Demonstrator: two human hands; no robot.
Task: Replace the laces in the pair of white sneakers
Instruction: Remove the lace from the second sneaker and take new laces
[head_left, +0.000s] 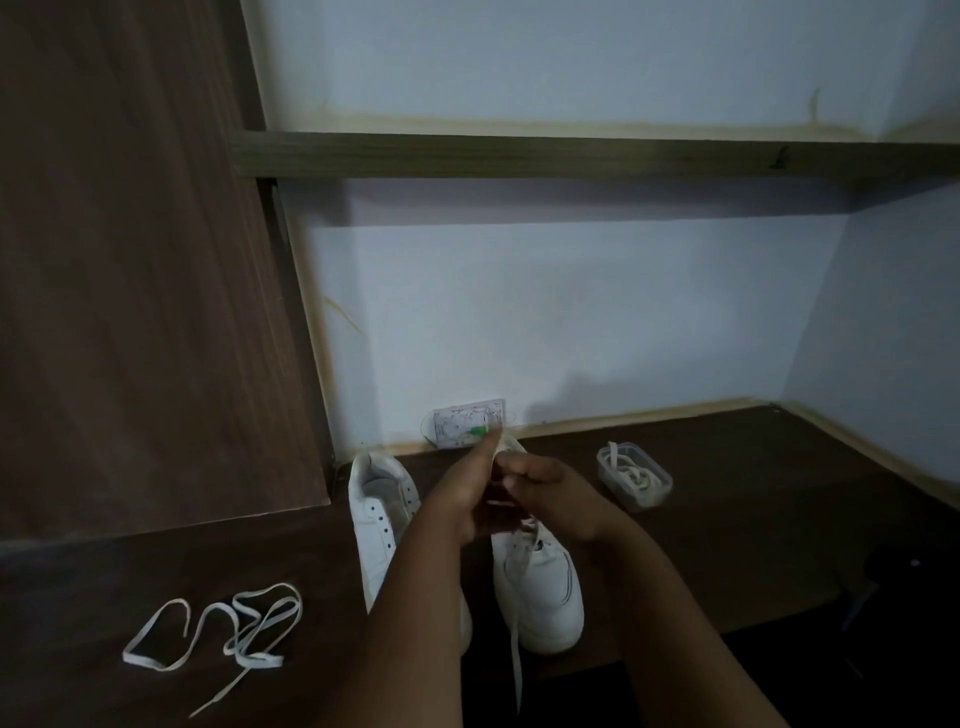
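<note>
Head: L hand (462, 499) + R hand (550, 493) pinch lace (515, 660) over R sneaker (540, 587).

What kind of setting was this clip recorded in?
Probably a home, at a built-in wooden desk set in a painted wall alcove. A wooden shelf runs overhead and a tall wood panel closes the left side. White sneakers and a loose lace suggest a household chore, not a workshop.
</note>
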